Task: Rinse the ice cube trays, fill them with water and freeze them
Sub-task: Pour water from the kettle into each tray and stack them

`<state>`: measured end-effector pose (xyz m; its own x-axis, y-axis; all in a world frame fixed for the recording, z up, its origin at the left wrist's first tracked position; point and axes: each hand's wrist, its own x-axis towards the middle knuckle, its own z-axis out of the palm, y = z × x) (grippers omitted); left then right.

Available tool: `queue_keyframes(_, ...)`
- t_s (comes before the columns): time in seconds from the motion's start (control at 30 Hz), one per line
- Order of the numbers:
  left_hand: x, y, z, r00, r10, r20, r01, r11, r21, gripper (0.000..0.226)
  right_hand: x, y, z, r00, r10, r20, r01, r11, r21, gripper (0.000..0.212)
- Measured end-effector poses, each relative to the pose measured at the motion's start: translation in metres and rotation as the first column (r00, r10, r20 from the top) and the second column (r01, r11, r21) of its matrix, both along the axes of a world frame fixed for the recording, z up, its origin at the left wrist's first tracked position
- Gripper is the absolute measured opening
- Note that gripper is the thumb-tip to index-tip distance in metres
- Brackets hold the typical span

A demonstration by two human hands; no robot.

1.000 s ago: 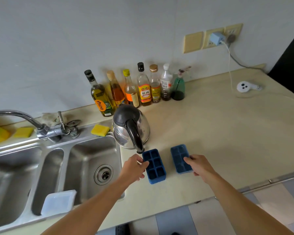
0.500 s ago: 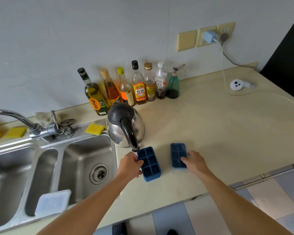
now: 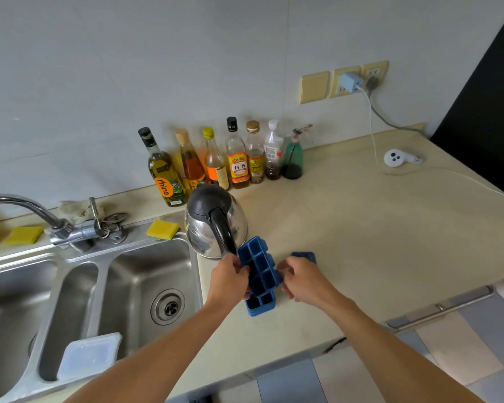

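Observation:
My left hand (image 3: 230, 282) grips the left edge of a blue ice cube tray (image 3: 258, 264) and holds it tilted up off the counter, just in front of the kettle. Under it, the near end of a second blue tray (image 3: 261, 306) lies flat on the counter. My right hand (image 3: 304, 282) is at the lifted tray's right edge, its curled fingers touching that edge. Behind this hand shows the far corner of another blue tray (image 3: 303, 255); the hand hides the remainder of it.
A steel kettle (image 3: 216, 222) stands right behind the trays. A row of bottles (image 3: 239, 161) lines the wall. The double sink (image 3: 146, 286) with its tap (image 3: 41, 213) is to the left, a plastic lid (image 3: 89, 356) on its divider. Yellow sponges (image 3: 163, 229) lie on its rim.
The left hand has lifted and tilted a tray off the one beneath it. The right hand has moved left to that tray's right edge. The camera has come closer.

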<state>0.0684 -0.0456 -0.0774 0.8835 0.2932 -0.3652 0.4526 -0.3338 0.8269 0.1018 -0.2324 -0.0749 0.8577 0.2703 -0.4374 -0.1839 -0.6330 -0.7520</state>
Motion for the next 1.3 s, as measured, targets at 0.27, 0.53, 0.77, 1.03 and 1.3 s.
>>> queue_keyframes(0.27, -0.001, 0.037, 0.034, 0.964, 0.198, 0.175, -0.124, 0.923, -0.364, 0.004, -0.002, 0.040, 0.070, 0.988, -0.116, 0.098, 0.080, 0.948, 0.307, 0.030)
queue_keyframes(0.53, -0.022, 0.142, 0.036, 0.938, 0.317, 0.139, -0.229, 0.869, -0.439, 0.020, -0.004, 0.148, 0.070, 0.946, -0.013, 0.324, -0.090, 0.949, 0.302, 0.011)
queue_keyframes(0.77, -0.049, 0.249, -0.002, 0.959, 0.205, 0.198, -0.183, 0.975, -0.125, 0.025, 0.004, 0.242, 0.029, 0.979, 0.080, 0.190, -0.116, 0.975, 0.188, 0.006)
queue_keyframes(1.03, -0.029, 0.321, -0.078, 0.943, 0.042, -0.330, -0.102, 0.981, -0.168, 0.009, 0.015, 0.307, -0.069, 0.976, -0.075, -0.205, 0.086, 0.995, 0.049, 0.014)
queue_keyframes(1.3, 0.003, 0.343, -0.155, 0.832, -0.065, -0.552, -0.018, 0.990, -0.143, 0.022, 0.010, 0.338, -0.150, 0.909, -0.186, -0.372, 0.175, 0.982, -0.065, 0.031)
